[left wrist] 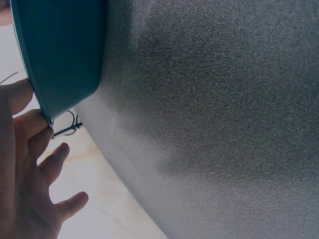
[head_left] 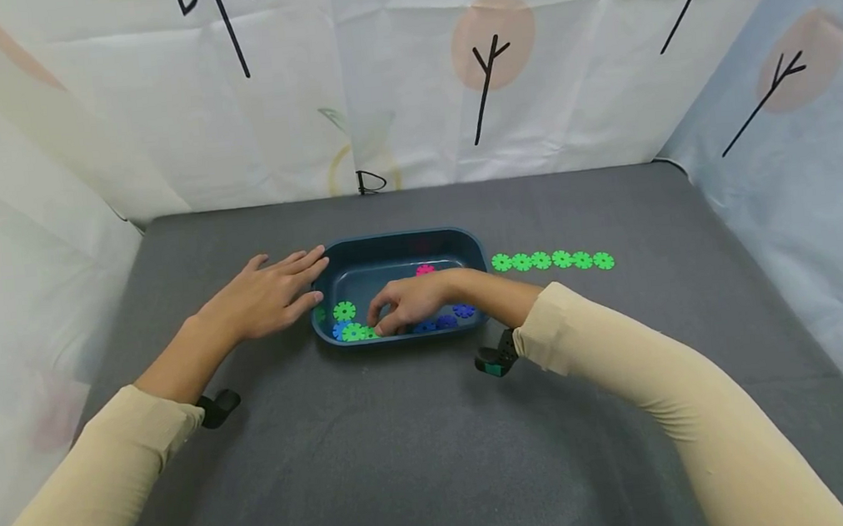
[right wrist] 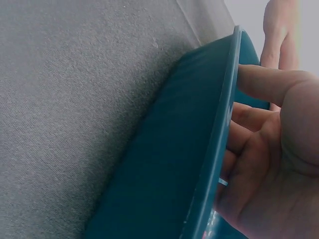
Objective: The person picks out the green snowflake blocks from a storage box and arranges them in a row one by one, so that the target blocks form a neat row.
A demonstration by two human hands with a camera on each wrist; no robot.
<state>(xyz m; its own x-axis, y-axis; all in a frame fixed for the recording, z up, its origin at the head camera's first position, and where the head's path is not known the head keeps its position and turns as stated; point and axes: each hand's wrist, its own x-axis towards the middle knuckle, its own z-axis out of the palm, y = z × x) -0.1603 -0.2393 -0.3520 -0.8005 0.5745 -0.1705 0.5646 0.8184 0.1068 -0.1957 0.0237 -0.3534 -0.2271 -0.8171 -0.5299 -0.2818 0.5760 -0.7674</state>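
Note:
A dark teal tray (head_left: 391, 340) holds small notched, flower-shaped discs. Green discs (head_left: 345, 311) and a light blue disc (head_left: 339, 329) lie at its left, dark blue discs (head_left: 463, 310) at its right, and a pink disc (head_left: 425, 269) towards the back. My left hand (head_left: 266, 297) touches the tray's left rim, its fingers mostly straight and spread. My right hand (head_left: 413, 299) reaches inside, fingers bent, thumb and index tips close to a green disc near the front wall. In the right wrist view, the wall (right wrist: 164, 134) hides those fingertips, so a grip is unclear.
Right of the tray, a row of several green discs (head_left: 541, 261) lies end to end on the grey table (head_left: 408, 448). Patterned white cloth (head_left: 406, 89) hangs behind the table and at both sides. A dark wrist device (head_left: 496, 357) sits under the right wrist.

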